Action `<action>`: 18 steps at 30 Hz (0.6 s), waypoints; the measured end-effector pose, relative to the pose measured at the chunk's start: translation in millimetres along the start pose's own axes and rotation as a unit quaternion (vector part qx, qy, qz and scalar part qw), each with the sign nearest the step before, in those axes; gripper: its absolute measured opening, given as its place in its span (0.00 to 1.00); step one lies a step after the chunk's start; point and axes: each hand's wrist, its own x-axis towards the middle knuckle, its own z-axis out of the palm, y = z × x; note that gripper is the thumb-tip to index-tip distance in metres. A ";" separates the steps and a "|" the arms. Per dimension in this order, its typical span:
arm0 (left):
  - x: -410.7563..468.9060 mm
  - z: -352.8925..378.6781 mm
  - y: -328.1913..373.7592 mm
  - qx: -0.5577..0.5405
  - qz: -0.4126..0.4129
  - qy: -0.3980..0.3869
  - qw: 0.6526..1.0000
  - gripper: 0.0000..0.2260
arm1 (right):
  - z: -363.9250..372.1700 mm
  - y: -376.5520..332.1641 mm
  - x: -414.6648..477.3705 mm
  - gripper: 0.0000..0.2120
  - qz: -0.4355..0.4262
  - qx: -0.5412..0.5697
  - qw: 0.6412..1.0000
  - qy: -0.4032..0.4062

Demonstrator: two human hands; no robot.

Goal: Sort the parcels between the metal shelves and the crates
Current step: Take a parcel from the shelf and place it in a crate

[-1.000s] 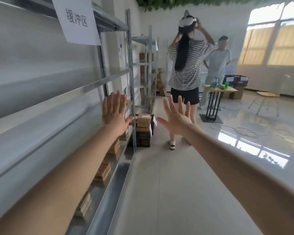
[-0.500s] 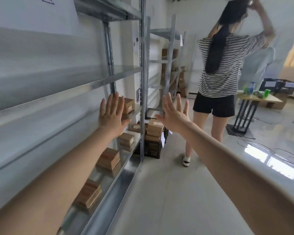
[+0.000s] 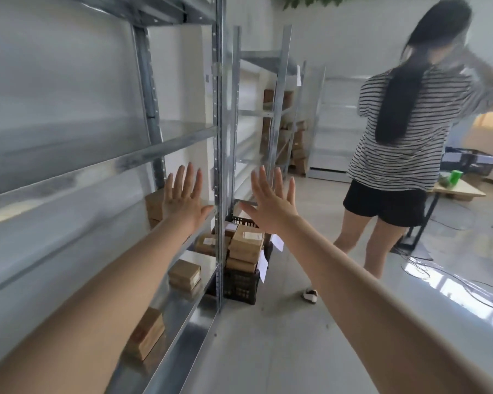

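Observation:
Both my arms stretch forward with empty palms and spread fingers. My left hand (image 3: 184,199) hovers in front of the metal shelf (image 3: 165,149) on the left. My right hand (image 3: 271,204) hangs over the aisle, above a black crate (image 3: 241,284) piled with brown parcels (image 3: 246,243). More parcels lie on the low shelf: one stack (image 3: 184,275) near the upright post and one box (image 3: 147,332) closer to me. Neither hand touches a parcel.
A person in a striped shirt and black shorts (image 3: 404,155) stands in the aisle at right, back to me. A second shelf unit (image 3: 279,109) with boxes stands farther back. A small table (image 3: 458,189) and floor cables (image 3: 450,277) lie at right.
The view has moved forward along the shelves toward the crate. Both hands stay raised and open, and the striped-shirt person now appears closer and farther right.

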 end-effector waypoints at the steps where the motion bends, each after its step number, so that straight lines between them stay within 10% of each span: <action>1: 14.9 7.4 6.1 -0.001 0.001 -0.006 1.000 0.38 | 6.3 11.7 16.8 0.38 0.003 0.006 1.000 -0.004; 18: 199.0 116.0 47.4 0.048 -0.155 -0.062 0.985 0.39 | 98.1 98.9 290.9 0.38 -0.176 -0.010 0.984 -0.031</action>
